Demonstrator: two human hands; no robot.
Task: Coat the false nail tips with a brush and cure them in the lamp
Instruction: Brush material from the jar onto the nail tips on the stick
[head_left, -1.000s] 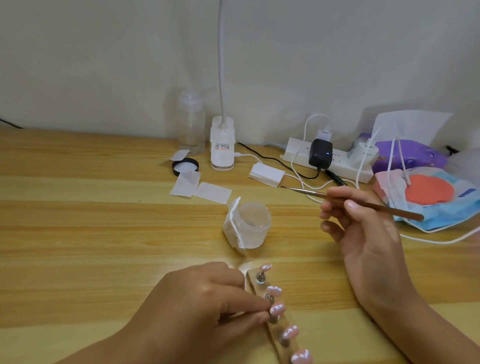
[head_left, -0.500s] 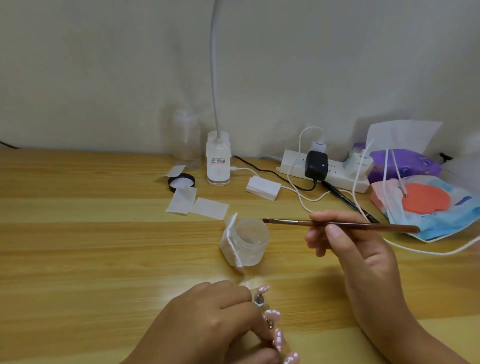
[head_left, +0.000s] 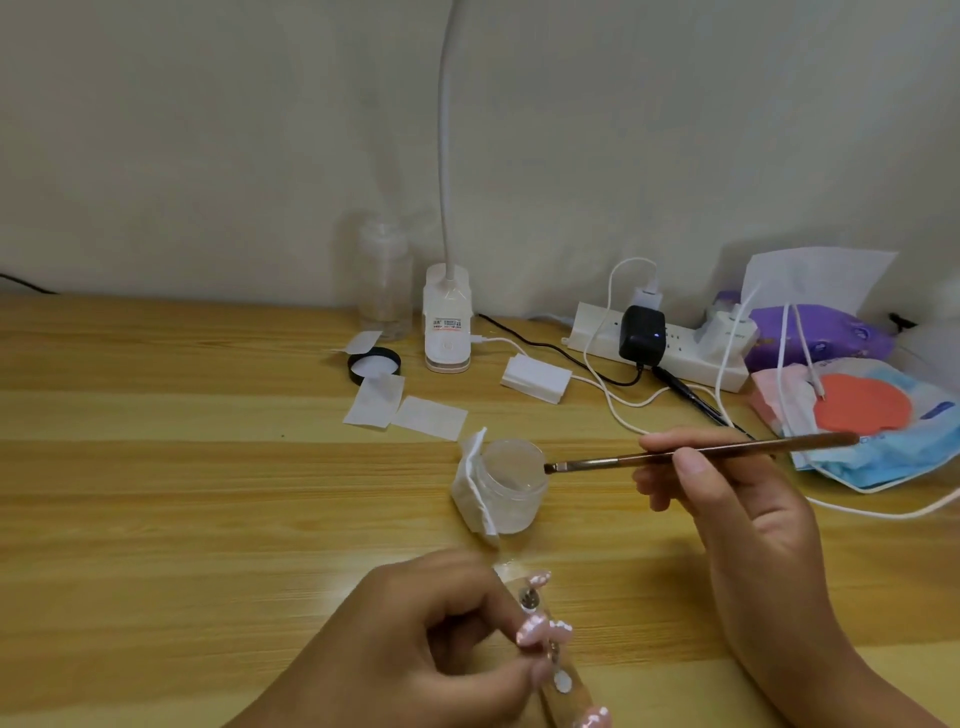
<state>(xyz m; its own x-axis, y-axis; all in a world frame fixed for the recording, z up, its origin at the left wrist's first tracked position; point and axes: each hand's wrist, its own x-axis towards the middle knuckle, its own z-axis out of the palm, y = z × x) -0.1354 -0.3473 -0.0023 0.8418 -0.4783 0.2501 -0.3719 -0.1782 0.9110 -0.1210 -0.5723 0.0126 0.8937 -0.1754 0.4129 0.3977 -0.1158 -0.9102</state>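
Observation:
My right hand (head_left: 737, 514) pinches a thin brown brush (head_left: 701, 453) and holds it level, its tip touching the right rim of a small clear jar (head_left: 511, 488). A white wipe (head_left: 470, 493) leans on the jar's left side. At the bottom centre my left hand (head_left: 415, 654) pinches a pink false nail tip (head_left: 535, 630) on a holder strip (head_left: 558, 675) that carries several pink tips on small metal stands. A white gooseneck lamp (head_left: 447, 322) stands at the back of the wooden table (head_left: 182, 493).
Near the lamp are a clear bottle (head_left: 385, 280), a black lid (head_left: 375, 365), loose white pads (head_left: 405, 410) and a small white box (head_left: 536, 378). A power strip (head_left: 660, 345) with plugs and white cables lies at the back right, next to wipe packets (head_left: 872, 415).
My right hand moved the brush left and down until its tip reached the jar's rim. The view shifted up, so my left hand and the nail strip sit lower in frame.

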